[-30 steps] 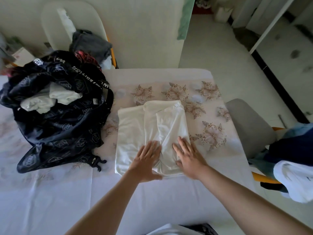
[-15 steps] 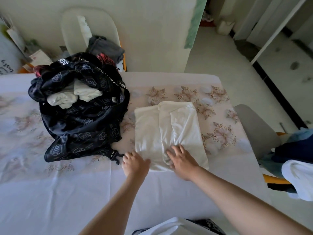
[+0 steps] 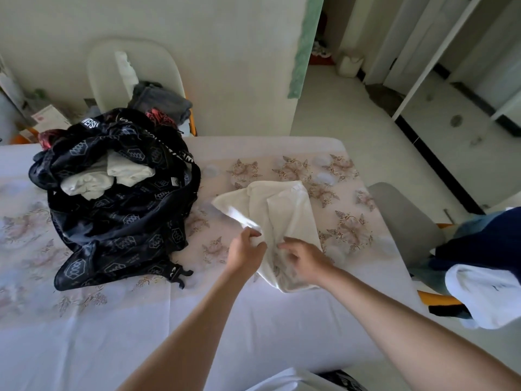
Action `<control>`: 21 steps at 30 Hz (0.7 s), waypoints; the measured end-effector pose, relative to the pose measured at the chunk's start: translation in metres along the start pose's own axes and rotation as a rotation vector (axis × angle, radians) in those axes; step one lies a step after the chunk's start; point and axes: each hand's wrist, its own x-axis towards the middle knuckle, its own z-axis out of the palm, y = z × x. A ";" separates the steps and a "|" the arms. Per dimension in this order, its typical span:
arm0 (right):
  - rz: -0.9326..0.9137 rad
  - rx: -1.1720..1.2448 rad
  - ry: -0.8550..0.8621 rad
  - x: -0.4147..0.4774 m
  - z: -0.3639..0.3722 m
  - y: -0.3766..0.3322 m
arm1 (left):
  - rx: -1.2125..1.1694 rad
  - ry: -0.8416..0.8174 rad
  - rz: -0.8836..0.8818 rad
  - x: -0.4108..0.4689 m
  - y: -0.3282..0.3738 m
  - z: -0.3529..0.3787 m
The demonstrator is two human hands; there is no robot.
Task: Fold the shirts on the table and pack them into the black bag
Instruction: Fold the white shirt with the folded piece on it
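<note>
At the near edge of the white shirt (image 3: 282,213), the fingers of the left hand (image 3: 244,251) are curled tight round a bunch of cloth. The fingers of the right hand (image 3: 306,258) are bent and seem to pinch the cloth just beside it. A second ago both hands lay flat and open on the shirt, pressing it smooth. Now its left side is lifted off the table (image 3: 197,320), and the neat shape has gone a bit loose. The far part rests on the table. I think the pressing is over and the shirt is being picked up. The black bag (image 3: 118,221) sits open near the left, with folded white shirts (image 3: 112,176) inside.
</note>
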 end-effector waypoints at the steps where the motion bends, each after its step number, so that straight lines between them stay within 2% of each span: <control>1: 0.033 0.076 0.113 0.001 -0.012 0.002 | -0.007 -0.019 0.042 0.002 0.011 0.008; 3: 0.089 0.170 0.255 0.002 -0.037 0.008 | 0.003 -0.077 0.124 0.006 0.032 0.029; 5: 0.142 0.201 0.295 0.002 -0.056 0.018 | 0.084 -0.201 0.195 0.003 0.046 0.053; 8: 0.172 0.108 0.262 -0.002 -0.069 0.040 | 0.270 -0.575 0.199 -0.001 0.043 0.085; 9: 0.176 0.090 0.230 -0.003 -0.070 0.049 | 0.352 -0.671 0.218 0.000 0.038 0.093; 10: 0.172 0.073 0.200 -0.005 -0.068 0.054 | 0.393 -0.697 0.235 0.001 0.031 0.098; 12: 0.150 0.019 0.144 -0.003 -0.063 0.063 | 0.294 -0.566 0.208 0.006 0.026 0.099; 14: 0.086 -0.044 0.122 0.005 -0.058 0.067 | 0.223 -0.268 0.195 0.019 0.022 0.094; 17: -0.038 -0.130 0.129 0.026 -0.051 0.058 | 0.409 0.055 0.358 0.044 0.014 0.072; 19: -0.141 -0.254 0.136 0.041 -0.043 0.054 | 0.631 0.082 0.382 0.059 0.009 0.060; 21: -0.228 -0.368 0.152 0.055 -0.034 0.050 | 0.803 -0.008 0.333 0.077 0.005 0.054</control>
